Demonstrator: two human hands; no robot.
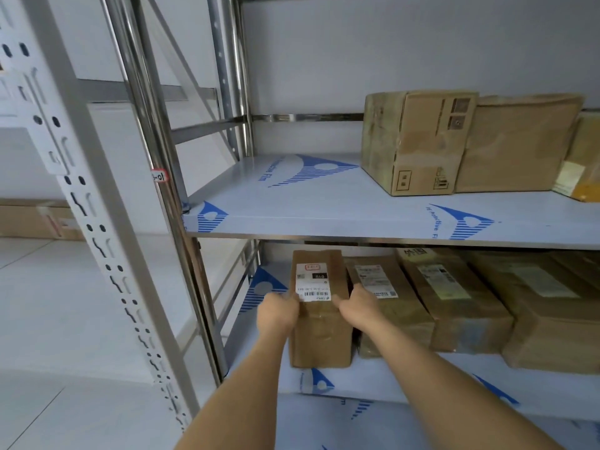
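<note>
A narrow brown cardboard parcel (pixel 319 332) with a white barcode label on top stands at the left end of a row on the lower shelf (pixel 383 375). My left hand (pixel 281 311) grips its left side, thumb on the top near the label. My right hand (pixel 358 306) grips its right side, fingers pushed into the gap between it and the neighbouring parcel (pixel 389 306). Both forearms reach in from the bottom of the view.
More brown parcels (pixel 461 306) fill the lower shelf to the right. The upper shelf (pixel 292 206) carries boxes (pixel 415 141) at its right and bare film-covered surface at its left. Steel uprights (pixel 181 222) and a white perforated post (pixel 97 241) stand left; tiled floor beyond.
</note>
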